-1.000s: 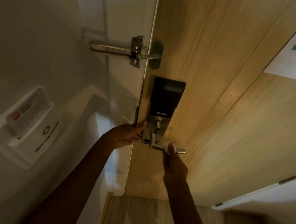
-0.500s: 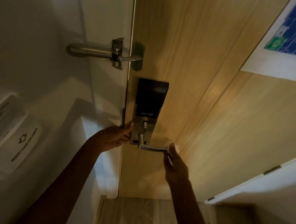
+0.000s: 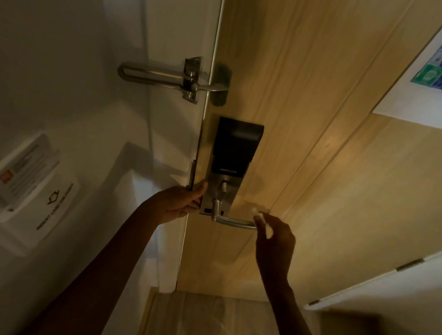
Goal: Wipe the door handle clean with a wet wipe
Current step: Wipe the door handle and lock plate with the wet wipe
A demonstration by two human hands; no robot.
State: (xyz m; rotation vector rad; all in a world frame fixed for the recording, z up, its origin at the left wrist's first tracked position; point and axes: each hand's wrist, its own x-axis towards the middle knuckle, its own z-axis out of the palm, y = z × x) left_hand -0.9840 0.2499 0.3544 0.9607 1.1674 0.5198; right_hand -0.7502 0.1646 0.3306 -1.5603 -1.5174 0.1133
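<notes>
R grip pinches wipe at handle tip; L grip clasps door by lock.

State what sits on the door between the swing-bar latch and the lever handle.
The black smart lock panel and its thumb-turn knob, shown in the head view.

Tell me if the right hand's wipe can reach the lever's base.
Likely yes: right hand pinches the wipe at the lever's free end; its bar is bare; left hand grips the door edge.

brushed metal handle, pale wood door
</notes>
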